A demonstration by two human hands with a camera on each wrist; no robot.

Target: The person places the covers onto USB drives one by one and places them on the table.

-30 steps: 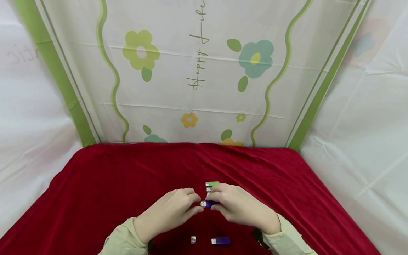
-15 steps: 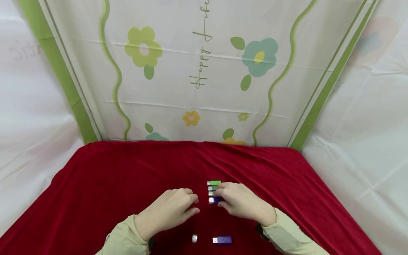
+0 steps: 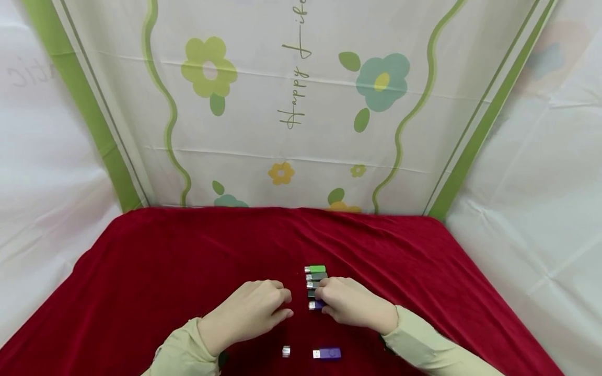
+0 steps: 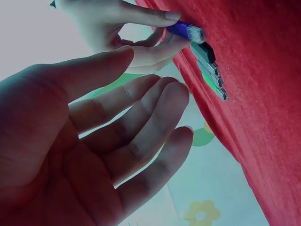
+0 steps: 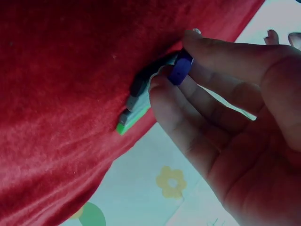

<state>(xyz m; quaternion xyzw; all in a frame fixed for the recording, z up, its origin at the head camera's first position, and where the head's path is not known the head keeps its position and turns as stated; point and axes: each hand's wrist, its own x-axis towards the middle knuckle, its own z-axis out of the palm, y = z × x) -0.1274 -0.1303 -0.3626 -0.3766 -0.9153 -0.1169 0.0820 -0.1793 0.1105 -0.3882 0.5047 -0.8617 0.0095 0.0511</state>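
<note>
My right hand (image 3: 355, 303) pinches a blue-purple USB flash drive (image 5: 180, 68) between thumb and fingers, with its clear cap end pointing left. It is at the near end of a row of capped USB drives: a bright green one (image 3: 317, 269) farthest, then grey ones (image 3: 320, 276) and a black one (image 4: 205, 51), partly hidden by the fingers. To the left, my left hand (image 3: 251, 310) holds nothing, its fingers loosely bent and thumb apart, as the left wrist view shows.
Closer to me on the red cloth (image 3: 188, 261) lie an uncapped purple USB drive (image 3: 327, 353) and, left of it, a loose clear cap (image 3: 286, 351). Behind the table hangs a white curtain (image 3: 258, 104) with printed flowers.
Both hands were at the blue-purple drive; the left has drawn back a little. My right hand has carried the drive right to the row, then slightly nearer me, baring the black drive.
</note>
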